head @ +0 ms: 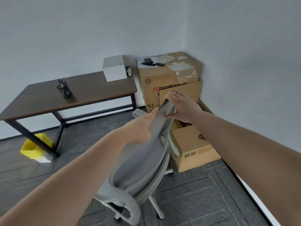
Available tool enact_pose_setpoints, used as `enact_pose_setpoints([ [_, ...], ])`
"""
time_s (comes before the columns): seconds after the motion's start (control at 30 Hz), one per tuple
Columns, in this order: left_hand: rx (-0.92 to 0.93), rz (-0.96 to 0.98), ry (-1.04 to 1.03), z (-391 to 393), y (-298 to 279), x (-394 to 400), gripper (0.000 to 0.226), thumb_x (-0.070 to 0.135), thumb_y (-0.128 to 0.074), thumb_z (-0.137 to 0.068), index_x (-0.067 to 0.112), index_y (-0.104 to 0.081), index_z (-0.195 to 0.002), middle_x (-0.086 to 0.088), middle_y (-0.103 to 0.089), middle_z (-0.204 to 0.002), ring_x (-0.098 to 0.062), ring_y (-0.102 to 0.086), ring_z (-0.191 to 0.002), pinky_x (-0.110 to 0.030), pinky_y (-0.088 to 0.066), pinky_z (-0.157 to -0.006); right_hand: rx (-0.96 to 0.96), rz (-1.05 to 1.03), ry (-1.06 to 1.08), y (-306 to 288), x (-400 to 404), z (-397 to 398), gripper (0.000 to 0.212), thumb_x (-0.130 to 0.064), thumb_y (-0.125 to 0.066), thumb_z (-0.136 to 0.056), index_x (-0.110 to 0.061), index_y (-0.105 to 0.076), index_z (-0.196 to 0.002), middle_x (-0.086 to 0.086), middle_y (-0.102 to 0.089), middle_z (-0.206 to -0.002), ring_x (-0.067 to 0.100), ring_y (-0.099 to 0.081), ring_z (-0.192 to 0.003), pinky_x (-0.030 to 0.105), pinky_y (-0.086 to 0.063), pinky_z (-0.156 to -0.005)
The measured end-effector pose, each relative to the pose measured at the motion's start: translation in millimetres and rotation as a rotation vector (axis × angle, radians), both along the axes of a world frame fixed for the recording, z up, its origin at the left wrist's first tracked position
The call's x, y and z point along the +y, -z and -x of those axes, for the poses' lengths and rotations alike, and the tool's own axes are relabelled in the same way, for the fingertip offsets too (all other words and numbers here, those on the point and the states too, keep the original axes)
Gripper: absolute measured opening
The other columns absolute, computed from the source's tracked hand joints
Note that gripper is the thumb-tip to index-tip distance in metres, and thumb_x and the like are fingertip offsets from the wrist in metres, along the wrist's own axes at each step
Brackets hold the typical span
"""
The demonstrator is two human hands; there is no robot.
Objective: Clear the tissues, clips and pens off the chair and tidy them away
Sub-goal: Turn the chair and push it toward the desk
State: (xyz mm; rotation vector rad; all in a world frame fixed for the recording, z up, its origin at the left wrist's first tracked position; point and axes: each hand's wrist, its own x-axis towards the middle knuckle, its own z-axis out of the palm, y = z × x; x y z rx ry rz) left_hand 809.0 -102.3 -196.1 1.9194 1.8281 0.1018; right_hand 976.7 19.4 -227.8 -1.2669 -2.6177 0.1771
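Both hands are on the chair point(138, 170) back at frame centre: the left hand point(140, 128) curls round its edge, and the right hand point(182, 108) lies with fingers spread flat on the top. The back looks soft-padded over a stiff frame, so the rim gives the firmest hold, and it should roll lightly. No tissues or clips show; pens stand in the cup point(64, 90) on the desk point(97, 88), upper left.

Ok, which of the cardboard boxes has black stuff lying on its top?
The tall box in the corner, beside the desk. The low box by the chair is smaller and nearer.
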Motion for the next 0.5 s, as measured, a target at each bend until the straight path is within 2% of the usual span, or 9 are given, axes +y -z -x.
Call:
enact_pose_setpoints([
  [0.07, 0.008, -0.014, -0.018, 23, 3, -11, 0.087, 0.007, -0.044, -0.087, 0.049, 0.005, -0.146, 0.004, -0.034, -0.154, -0.025, -0.055, -0.12, -0.044, -0.046, -0.101, -0.008, -0.013, -0.035, -1, -6, 12, 0.073, -0.046, -0.07, -0.079, -0.022, -0.035, -0.138, 0.002, -0.037, -0.148, 0.026, -0.032, -0.138, 0.043, -0.033, -0.111],
  [0.1, 0.018, -0.032, -0.024, 34, 5, -18, 0.086, 0.009, -0.045, -0.088, 0.053, 0.003, -0.144, 0.007, -0.037, -0.152, -0.023, -0.055, -0.119, -0.044, -0.047, -0.101, -0.03, -0.03, -0.055, 0, -10, 18, 0.071, -0.049, -0.068, -0.079, -0.022, -0.037, -0.137, 0.002, -0.04, -0.144, 0.026, -0.037, -0.134, 0.043, -0.035, -0.11],
  [0.23, 0.135, -0.178, -0.036, 76, 10, -48, 0.075, 0.021, -0.043, -0.094, 0.062, 0.0, -0.139, 0.022, -0.039, -0.145, -0.016, -0.052, -0.12, -0.04, -0.049, -0.092, -0.053, -0.095, -0.129, 7, -28, 42, 0.069, -0.053, -0.062, -0.082, -0.018, -0.04, -0.138, 0.006, -0.043, -0.139, 0.027, -0.036, -0.134, 0.044, -0.029, -0.113],
  [0.37, 0.314, -0.358, -0.063, 125, 20, -75, 0.064, 0.033, -0.037, -0.099, 0.055, 0.004, -0.142, 0.015, -0.051, -0.124, -0.014, -0.054, -0.113, -0.032, -0.044, -0.078, -0.058, -0.094, -0.157, 8, -52, 81, 0.065, -0.053, -0.059, -0.084, -0.016, -0.041, -0.134, 0.008, -0.048, -0.134, 0.03, -0.036, -0.133, 0.045, -0.022, -0.115],
  [0.43, 0.41, -0.422, -0.073, 152, 27, -87, 0.063, 0.035, -0.036, -0.099, 0.05, 0.005, -0.144, 0.008, -0.052, -0.111, -0.017, -0.055, -0.104, -0.033, -0.043, -0.081, -0.073, -0.098, -0.17, 11, -62, 106, 0.062, -0.057, -0.058, -0.083, -0.016, -0.043, -0.128, 0.007, -0.052, -0.128, 0.03, -0.041, -0.128, 0.044, -0.021, -0.115],
  [0.5, 0.472, -0.443, -0.104, 180, 32, -96, 0.061, 0.036, -0.035, -0.098, 0.047, 0.001, -0.146, 0.005, -0.052, -0.107, -0.019, -0.054, -0.101, -0.034, -0.042, -0.087, -0.074, -0.098, -0.171, 15, -72, 131, 0.06, -0.06, -0.055, -0.083, -0.018, -0.043, -0.124, 0.005, -0.054, -0.124, 0.028, -0.044, -0.123, 0.042, -0.022, -0.111],
])
